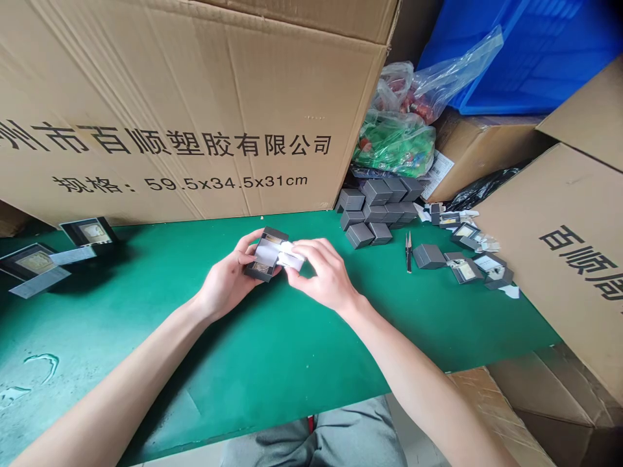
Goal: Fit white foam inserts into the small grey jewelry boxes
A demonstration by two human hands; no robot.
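My left hand grips a small dark grey box from its left side, with the lid opened out. Across the box lies a white paper piece, which the fingers of my right hand pinch at its right end. Part of the box's inside shows a pale golden patch, too small to make out. Both hands are held close together above the green table.
Closed grey boxes are stacked at the back right. Nearby lie black tweezers and several opened small boxes with paper scraps. Larger opened boxes stand at left. A big carton walls the back; water wets the left front.
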